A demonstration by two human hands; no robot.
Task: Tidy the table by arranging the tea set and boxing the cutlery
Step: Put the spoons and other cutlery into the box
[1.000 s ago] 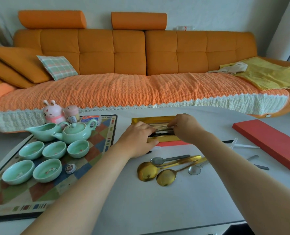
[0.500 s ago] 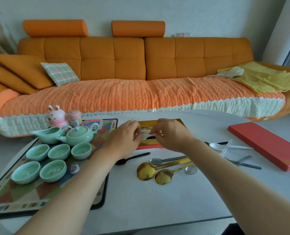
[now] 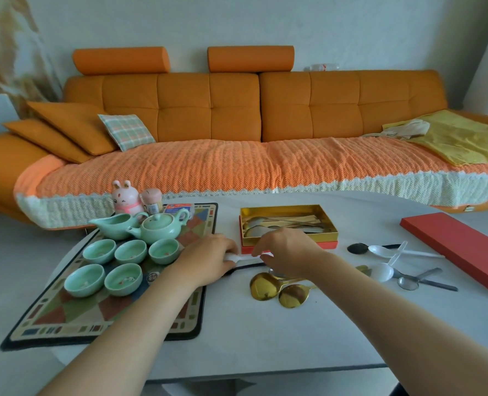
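Cutlery box [image 3: 280, 210], gold-lined on a red base, sat open on the white surface [image 3: 265, 338] just beyond the right hand [image 3: 290, 254], with several metal spoons lying inside it. Both hands met in front of the box on a white plastic spoon [image 3: 244, 257]. The left hand [image 3: 208, 262] had its fingers curled round the bowl end, and the right hand pinched the handle end with its fingertips. A black spoon [image 3: 248, 265] lay on the surface directly beneath, partly hidden by the hands. Two gold spoons [image 3: 263, 287] rested side by side just nearer than the right hand. Further out to the right of that hand lay loose spoons [image 3: 380, 251], black, white and steel, and past them the red lid [image 3: 460, 250]. To the left of the left hand, on a patterned mat [image 3: 65, 315], stood the pale green teapot [image 3: 162, 227], a pitcher [image 3: 117, 225] and five cups [image 3: 84, 280] in rows of three and two
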